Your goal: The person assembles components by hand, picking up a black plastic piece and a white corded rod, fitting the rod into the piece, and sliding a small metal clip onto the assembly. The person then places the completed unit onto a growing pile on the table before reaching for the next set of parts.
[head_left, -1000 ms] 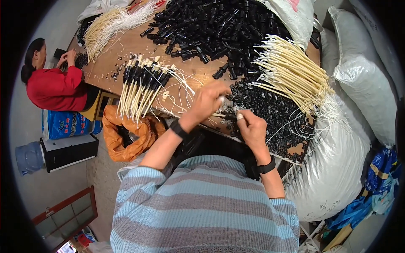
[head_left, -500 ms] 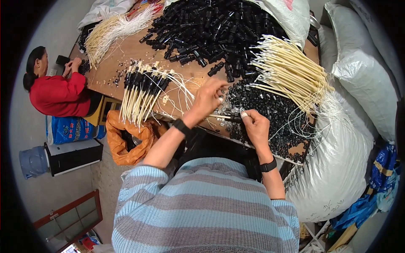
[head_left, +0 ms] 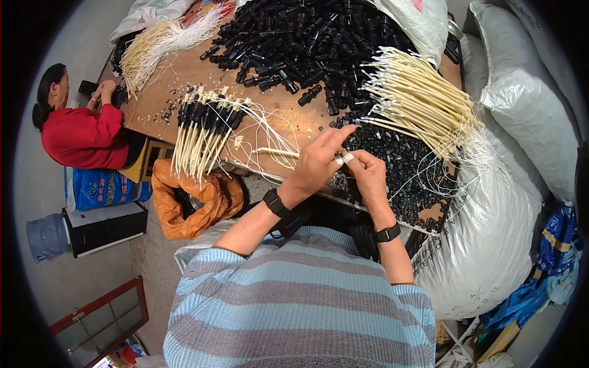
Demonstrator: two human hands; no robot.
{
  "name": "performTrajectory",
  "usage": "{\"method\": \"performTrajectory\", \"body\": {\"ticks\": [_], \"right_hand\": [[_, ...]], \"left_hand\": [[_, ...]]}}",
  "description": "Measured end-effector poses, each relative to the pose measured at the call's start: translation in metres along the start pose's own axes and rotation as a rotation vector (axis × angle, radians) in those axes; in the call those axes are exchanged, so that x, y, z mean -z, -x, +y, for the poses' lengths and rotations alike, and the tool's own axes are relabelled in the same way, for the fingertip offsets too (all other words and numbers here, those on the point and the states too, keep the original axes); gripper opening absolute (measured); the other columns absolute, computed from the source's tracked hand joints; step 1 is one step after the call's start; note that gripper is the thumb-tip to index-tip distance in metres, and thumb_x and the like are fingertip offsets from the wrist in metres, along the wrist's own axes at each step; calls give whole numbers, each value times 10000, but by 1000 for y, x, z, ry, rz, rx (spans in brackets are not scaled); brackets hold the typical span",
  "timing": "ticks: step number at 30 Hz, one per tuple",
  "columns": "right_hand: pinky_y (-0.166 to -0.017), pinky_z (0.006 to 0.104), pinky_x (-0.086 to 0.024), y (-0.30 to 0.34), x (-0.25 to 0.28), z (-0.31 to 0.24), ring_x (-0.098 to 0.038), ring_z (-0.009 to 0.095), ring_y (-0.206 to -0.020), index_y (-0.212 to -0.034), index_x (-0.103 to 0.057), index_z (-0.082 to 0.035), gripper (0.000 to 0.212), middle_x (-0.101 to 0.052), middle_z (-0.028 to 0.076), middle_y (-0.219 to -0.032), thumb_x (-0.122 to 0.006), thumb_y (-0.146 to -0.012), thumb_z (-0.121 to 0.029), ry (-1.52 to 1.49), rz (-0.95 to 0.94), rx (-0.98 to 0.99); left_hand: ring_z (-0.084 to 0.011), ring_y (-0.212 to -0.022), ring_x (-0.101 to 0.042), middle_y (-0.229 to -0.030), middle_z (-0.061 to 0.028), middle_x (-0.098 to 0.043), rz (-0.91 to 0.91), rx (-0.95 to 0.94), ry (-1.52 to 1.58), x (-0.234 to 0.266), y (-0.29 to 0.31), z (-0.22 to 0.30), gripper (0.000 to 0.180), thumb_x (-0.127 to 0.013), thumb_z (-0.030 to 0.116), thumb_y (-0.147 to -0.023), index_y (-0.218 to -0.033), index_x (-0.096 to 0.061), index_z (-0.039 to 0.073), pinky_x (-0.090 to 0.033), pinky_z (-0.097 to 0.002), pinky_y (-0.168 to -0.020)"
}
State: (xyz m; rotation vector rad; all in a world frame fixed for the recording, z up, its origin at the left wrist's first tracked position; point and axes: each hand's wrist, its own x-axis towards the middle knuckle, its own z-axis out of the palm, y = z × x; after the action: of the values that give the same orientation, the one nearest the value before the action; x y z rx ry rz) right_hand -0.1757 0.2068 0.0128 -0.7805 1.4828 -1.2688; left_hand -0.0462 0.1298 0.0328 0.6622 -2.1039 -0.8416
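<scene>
My left hand (head_left: 315,162) and my right hand (head_left: 370,176) meet fingertip to fingertip above the table's front edge. Both thumbs carry white wraps. A cream tube (head_left: 276,151) sticks out leftward from under my left hand, whose fingers are closed around its hidden end. My right thumb and fingers pinch at the meeting point; what lies between them is too small and covered to make out. Small loose black pieces (head_left: 402,165) spread beneath and right of my right hand. Left of my hands lies a bundle of cream tubes with black connectors (head_left: 208,132) and white cords.
A heap of black connectors (head_left: 307,40) covers the table's far middle. Plain cream tubes (head_left: 423,101) lie at right, beside white sacks (head_left: 491,245). An orange sack (head_left: 169,214) stands below the table's left front. A person in red (head_left: 86,138) works at the left.
My left hand has moved down and right to meet my right hand. The cream tube now shows left of my left hand; before, it showed between the hands, by a black part at my right fingers.
</scene>
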Motion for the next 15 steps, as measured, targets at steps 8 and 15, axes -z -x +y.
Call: {"method": "performTrajectory", "body": {"ticks": [8, 15], "right_hand": [[-493, 167, -252, 3, -1, -1, -358, -18, -542, -941, -675, -8, 69, -492, -111, -638, -644, -893, -48, -20, 29, 12], [-493, 193, -267, 5, -3, 1, -344, 1, -554, -892, -696, 5, 72, -458, -103, -623, -672, -879, -62, 233, 159, 131]], "left_hand": [[-146, -696, -632, -840, -97, -690, -29, 359, 148, -3, 10, -11, 361, -628, -63, -709, -1062, -674, -3, -517, -265, -665], [-88, -750, -611, -851, -46, -684, 19, 333, 256, -9, 9, -13, 372, -606, -86, -733, -1088, -669, 7, -503, -236, -687]]}}
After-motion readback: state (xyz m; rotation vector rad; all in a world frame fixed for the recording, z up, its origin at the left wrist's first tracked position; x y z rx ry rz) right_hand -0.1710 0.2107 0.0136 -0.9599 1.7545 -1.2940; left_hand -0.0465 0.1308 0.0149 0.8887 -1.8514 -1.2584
